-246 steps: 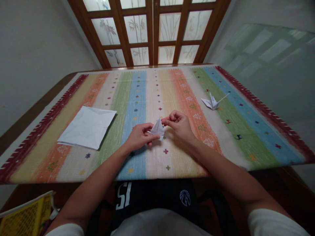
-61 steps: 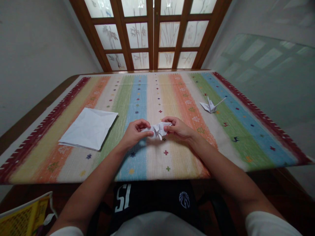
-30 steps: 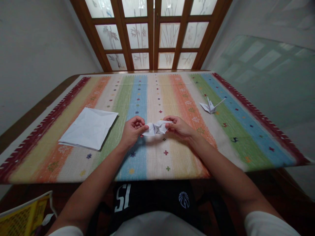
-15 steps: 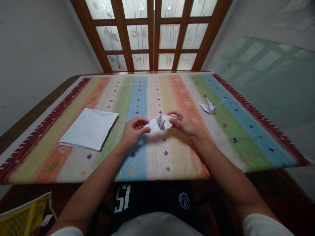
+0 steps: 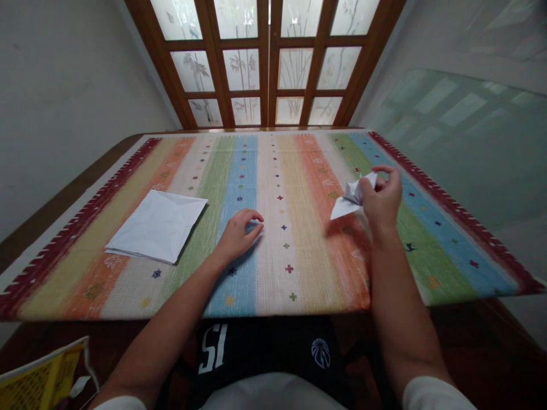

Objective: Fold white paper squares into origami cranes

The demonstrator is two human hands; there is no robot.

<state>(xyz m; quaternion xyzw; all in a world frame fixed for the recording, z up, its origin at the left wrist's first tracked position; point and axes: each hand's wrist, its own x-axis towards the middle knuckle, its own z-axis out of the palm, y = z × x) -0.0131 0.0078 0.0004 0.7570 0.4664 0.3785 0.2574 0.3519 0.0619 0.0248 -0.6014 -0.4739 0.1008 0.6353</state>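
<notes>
My right hand (image 5: pixel 381 198) is out over the orange and green stripes on the right, fingers pinched round a small folded white paper crane (image 5: pixel 344 207). One wing of the crane sticks out to the left of the hand. My left hand (image 5: pixel 237 232) rests on the blue stripe of the striped cloth (image 5: pixel 273 267), fingers loosely curved and holding nothing. A second folded crane that lay at this right-hand spot is hidden behind my hand or merges with the held one; I cannot separate them.
A stack of white square paper sheets (image 5: pixel 159 225) lies on the left of the cloth. A yellow printed item (image 5: pixel 40 381) sits low at the left, below the table edge. Wood-framed frosted windows (image 5: pixel 265 62) stand behind the table. A glass pane (image 5: pixel 461 142) leans at the right.
Both hands held the crane in the middle half a second ago. My left hand has let go and stays there; my right hand has carried the crane right, towards where the other crane lay.
</notes>
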